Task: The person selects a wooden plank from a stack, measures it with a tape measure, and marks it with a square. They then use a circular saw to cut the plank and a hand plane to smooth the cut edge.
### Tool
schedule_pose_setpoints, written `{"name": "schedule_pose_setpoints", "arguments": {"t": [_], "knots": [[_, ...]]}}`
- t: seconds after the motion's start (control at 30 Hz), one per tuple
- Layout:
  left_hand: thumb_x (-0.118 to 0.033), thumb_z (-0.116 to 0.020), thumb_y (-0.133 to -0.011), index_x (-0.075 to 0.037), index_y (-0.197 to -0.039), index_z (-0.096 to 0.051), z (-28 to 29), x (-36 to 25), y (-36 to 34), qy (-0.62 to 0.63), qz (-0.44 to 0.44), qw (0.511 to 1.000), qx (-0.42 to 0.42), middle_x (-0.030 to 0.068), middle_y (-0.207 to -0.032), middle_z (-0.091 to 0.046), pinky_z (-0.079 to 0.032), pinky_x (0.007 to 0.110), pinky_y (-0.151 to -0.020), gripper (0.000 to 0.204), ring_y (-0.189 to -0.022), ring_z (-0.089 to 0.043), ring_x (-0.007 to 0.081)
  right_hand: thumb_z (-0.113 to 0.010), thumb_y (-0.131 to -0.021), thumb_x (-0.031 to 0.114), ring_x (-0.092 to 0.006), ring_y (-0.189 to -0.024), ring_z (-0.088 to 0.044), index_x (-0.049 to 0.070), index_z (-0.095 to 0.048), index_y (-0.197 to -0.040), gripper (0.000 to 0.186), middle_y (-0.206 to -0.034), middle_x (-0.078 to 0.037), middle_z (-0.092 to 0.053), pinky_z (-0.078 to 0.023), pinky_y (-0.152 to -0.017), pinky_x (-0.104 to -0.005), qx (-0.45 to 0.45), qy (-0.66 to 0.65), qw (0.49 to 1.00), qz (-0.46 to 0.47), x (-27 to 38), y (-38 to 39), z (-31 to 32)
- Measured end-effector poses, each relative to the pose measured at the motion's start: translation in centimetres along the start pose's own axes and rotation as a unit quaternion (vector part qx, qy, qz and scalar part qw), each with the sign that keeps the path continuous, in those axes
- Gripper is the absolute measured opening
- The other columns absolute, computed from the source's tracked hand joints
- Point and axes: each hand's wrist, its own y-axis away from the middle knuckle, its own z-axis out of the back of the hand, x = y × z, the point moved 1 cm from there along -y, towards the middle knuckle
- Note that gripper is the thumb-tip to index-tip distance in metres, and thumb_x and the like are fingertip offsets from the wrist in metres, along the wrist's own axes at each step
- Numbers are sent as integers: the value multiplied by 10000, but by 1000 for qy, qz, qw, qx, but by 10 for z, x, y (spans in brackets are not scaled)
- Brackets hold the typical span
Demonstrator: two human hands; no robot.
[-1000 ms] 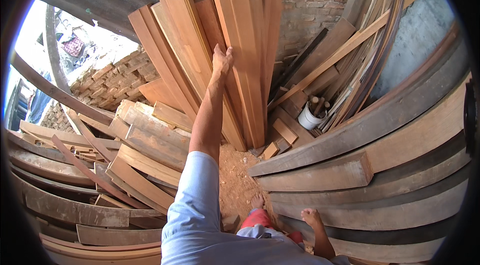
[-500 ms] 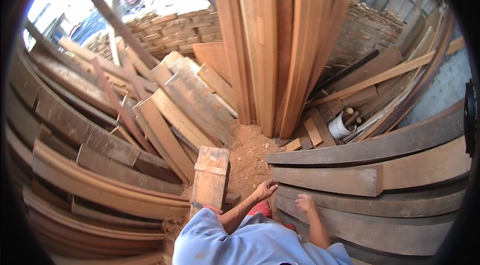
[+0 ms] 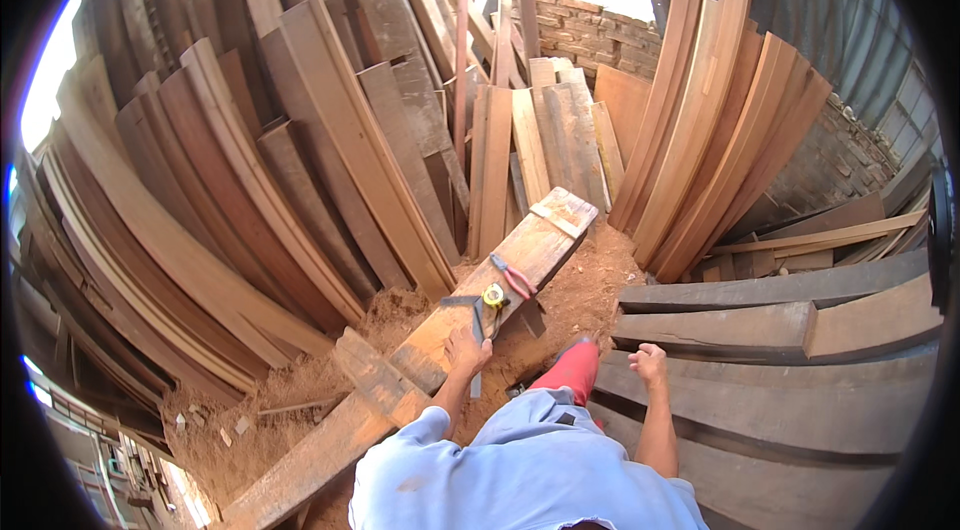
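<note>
Left hand was down on the long plank that lay flat on the sawdust floor, fingers curled around the blade of a metal try square; how tight the grip was, could not tell. The square lay across the plank about midway along its length, near the plank's right edge. Just past it sat a yellow tape measure, and beyond that a pair of red-handled pliers, both on the plank's top face toward its far end. A short pale wood strip lay crosswise near the plank's far end.

Right hand was loosely closed, holding nothing, resting at the near edge of a stack of thick grey beams on the right. The two hands were well apart, with a red-clad knee between them.

A short wood block lay against the plank's left edge near the person. Weathered boards leaned in a fan on the left; reddish fresh-cut boards stood upright at the far right. A brick wall was behind them, corrugated metal sheeting upper right.
</note>
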Motion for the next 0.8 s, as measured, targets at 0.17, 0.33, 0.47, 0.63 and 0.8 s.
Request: {"name": "schedule_pose_setpoints", "arguments": {"t": [0.17, 0.33, 0.47, 0.63, 0.8], "knots": [[-447, -674, -834, -19, -1469, -438, 8, 72, 73, 13, 97, 994, 41, 306, -1542, -311, -211, 586, -1187, 802, -1433, -289, 495, -569, -921, 144, -173, -649, -698, -42, -645, -1191, 337, -912, -152, -759, -524, -536, -298, 93, 11, 995, 29, -1, 51, -20], [-442, -666, -837, -39, -1497, -423, 13, 121, 92, 33, 140, 990, -1, 310, -1552, -285, -215, 583, -1189, 810, -1436, -284, 492, -543, -905, 117, -193, -667, -702, -102, -664, -1130, 337, -871, -184, -748, -567, -594, -310, 57, 18, 994, 93, 24, 76, -31], [-465, -673, -854, -60, -1557, -347, 27, 141, 90, 94, 199, 975, 22, 301, -1633, -181, -172, 585, -1218, 875, -1491, -213, 488, -552, -904, 122, -185, -681, -700, -105, -657, -1150, 351, -892, -181, -747, -563, -601, -300, 89, 12, 993, 75, 29, 93, -36], [-484, -622, -914, -62, -1579, -316, -3, 237, 77, 117, 272, 951, -88, 212, -1655, -246, -198, 602, -1208, 844, -1521, -204, 453, -559, -898, 114, -167, -642, -682, -93, -665, -1100, 308, -858, -162, -743, -539, -551, -279, 94, -8, 994, 54, -6, 115, -41], [-509, -579, -936, -39, -1506, -421, -47, 314, 50, 128, 319, 936, -79, 226, -1564, -394, -293, 569, -1168, 756, -1455, -348, 426, -559, -916, 119, -172, -551, -643, -42, -674, -1049, 238, -850, -167, -738, -479, -449, -284, 71, 23, 995, -60, -92, 131, -27]]}}
